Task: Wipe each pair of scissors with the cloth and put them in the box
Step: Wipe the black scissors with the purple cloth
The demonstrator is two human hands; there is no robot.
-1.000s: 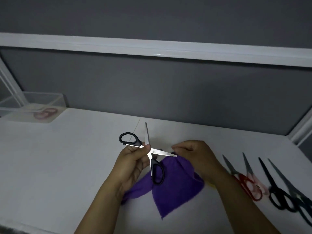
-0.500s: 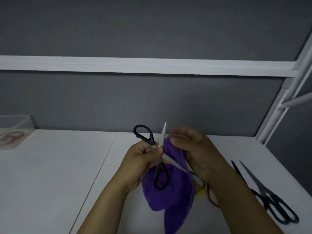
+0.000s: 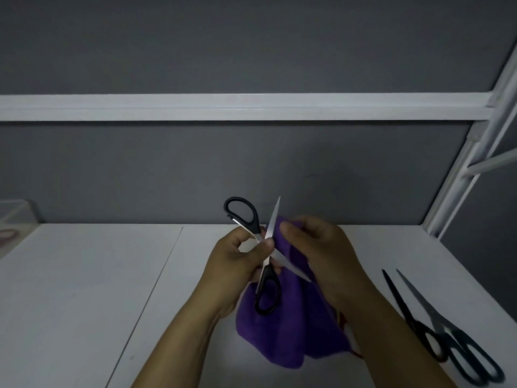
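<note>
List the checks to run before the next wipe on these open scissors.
1. Left hand grips the black-handled steel scissors near the pivot: ok.
2. Blades spread apart: ok.
3. Right hand holds the purple cloth at the blades: ok.
4. Both hands off the cutting edges: cannot tell.
5. Clear plastic box has room: cannot tell, only its corner shows.
</note>
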